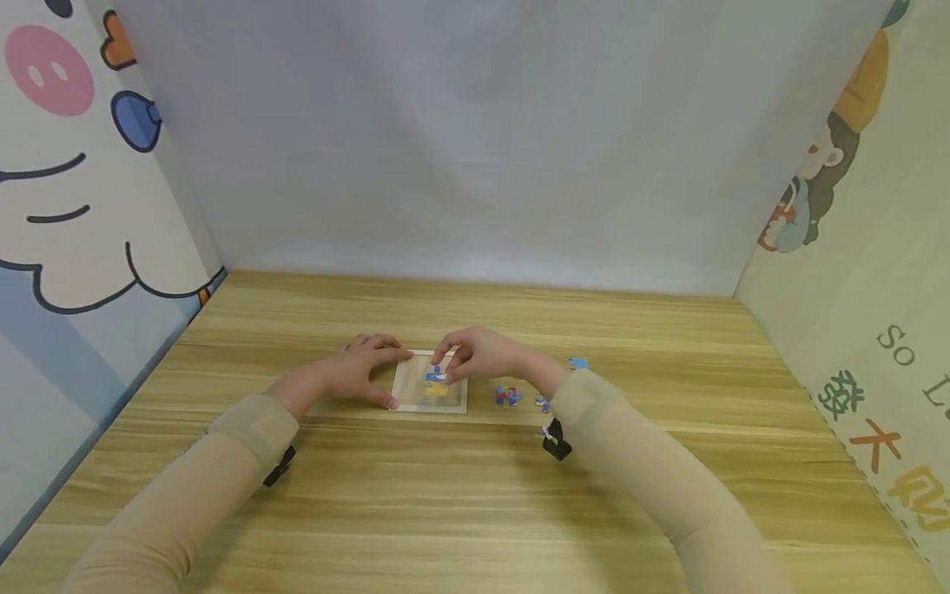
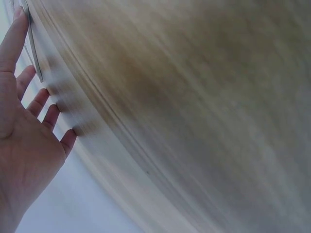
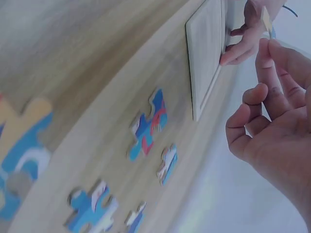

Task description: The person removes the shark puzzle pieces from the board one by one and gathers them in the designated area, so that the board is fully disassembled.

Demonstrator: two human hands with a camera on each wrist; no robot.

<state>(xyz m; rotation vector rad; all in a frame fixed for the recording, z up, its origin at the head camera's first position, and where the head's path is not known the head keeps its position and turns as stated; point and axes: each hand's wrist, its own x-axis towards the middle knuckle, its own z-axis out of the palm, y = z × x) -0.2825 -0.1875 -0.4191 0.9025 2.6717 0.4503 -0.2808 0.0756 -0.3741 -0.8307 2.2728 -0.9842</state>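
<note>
My right hand (image 1: pixel 478 355) pinches a jigsaw puzzle piece (image 3: pixel 267 22) between thumb and fingertip, its other fingers loosely bent. Yellow and blue show on this piece, which overlaps the shallow wooden puzzle tray (image 1: pixel 404 388) in the head view. At the tray's left side, my left hand (image 1: pixel 359 367) is spread, thumb by the near corner and index finger by the far one. The left wrist view shows the other fingers (image 2: pixel 52 114) of that hand lightly bent, tips at the wooden surface. To the right of the tray lie blue-and-red puzzle pieces (image 1: pixel 508 397).
More loose pieces lie under the right forearm: a small blue-and-white one (image 1: pixel 543 404) and a light-blue one (image 1: pixel 579 363). A black wrist camera (image 1: pixel 557 441) hangs low over the table. A pale curtain (image 1: pixel 475 165) rises behind the wooden table (image 1: pixel 416 511).
</note>
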